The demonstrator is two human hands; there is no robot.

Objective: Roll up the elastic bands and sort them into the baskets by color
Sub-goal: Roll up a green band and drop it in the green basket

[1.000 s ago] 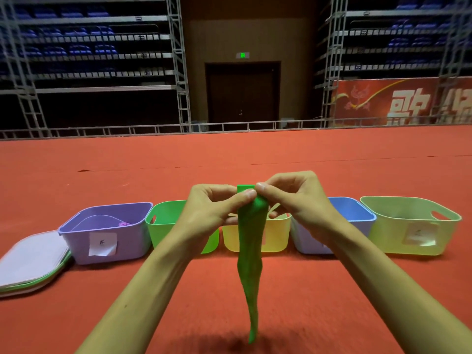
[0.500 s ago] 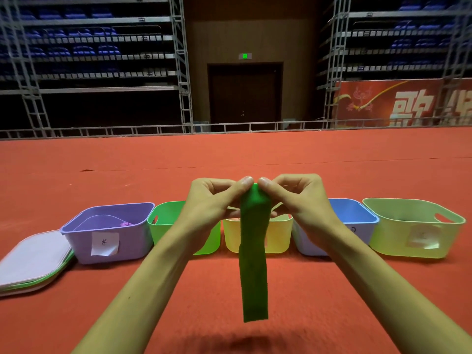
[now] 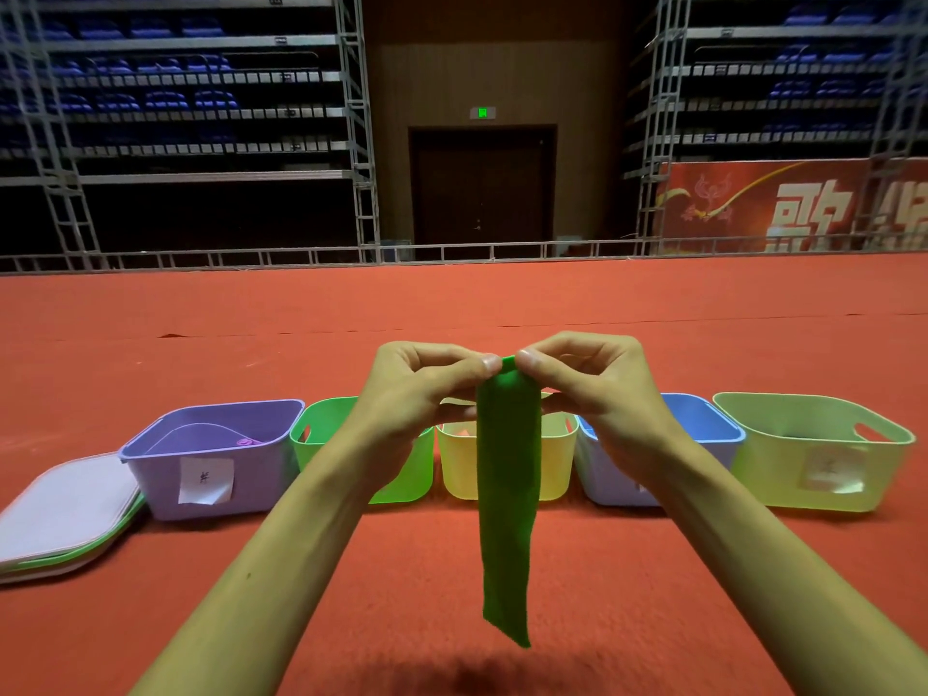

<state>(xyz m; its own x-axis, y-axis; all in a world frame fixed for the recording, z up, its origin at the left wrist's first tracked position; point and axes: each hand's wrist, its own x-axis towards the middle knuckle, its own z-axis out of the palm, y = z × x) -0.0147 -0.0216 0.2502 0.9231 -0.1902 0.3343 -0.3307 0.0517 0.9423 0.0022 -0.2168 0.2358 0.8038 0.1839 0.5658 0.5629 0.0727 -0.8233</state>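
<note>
Pinching a green band above the basket row

Both hands are raised side by side over the red carpeted floor (image 3: 452,303). The left hand (image 3: 417,394) and right hand (image 3: 597,394) each clamp thumb and curled fingers on the top edge of the flat green elastic band (image 3: 507,484). The band hangs straight down between the forearms, and its lower end is clear of the floor. Behind it five plastic baskets stand in a row: purple (image 3: 165,474), bright green (image 3: 321,424), yellow (image 3: 557,464), blue (image 3: 703,424) and pale green (image 3: 783,469). The band hangs in front of the yellow one. A stack of flat lids (image 3: 65,514) lies just left of the purple basket.
</note>
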